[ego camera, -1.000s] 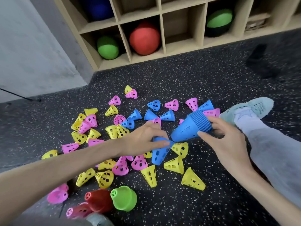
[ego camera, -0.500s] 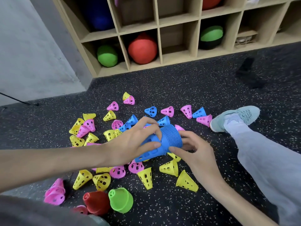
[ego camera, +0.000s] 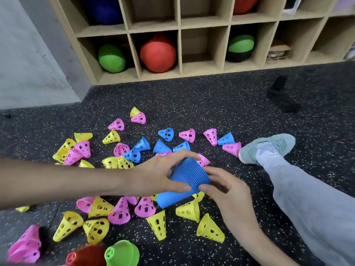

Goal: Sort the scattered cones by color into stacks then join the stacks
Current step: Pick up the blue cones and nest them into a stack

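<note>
Hands meet over a blue cone stack (ego camera: 189, 179) as we sort cones on the speckled floor (ego camera: 211, 104): our left hand (ego camera: 159, 174) wraps its fingers and thumb round the stack's narrow end, our right hand (ego camera: 228, 191) pinches the ribbed wide end. Loose blue cones (ego camera: 166, 134), pink cones (ego camera: 143, 207) and yellow cones (ego camera: 210, 228) lie scattered around; green stack (ego camera: 123, 253) and red stack (ego camera: 86, 256) rest near us.
</note>
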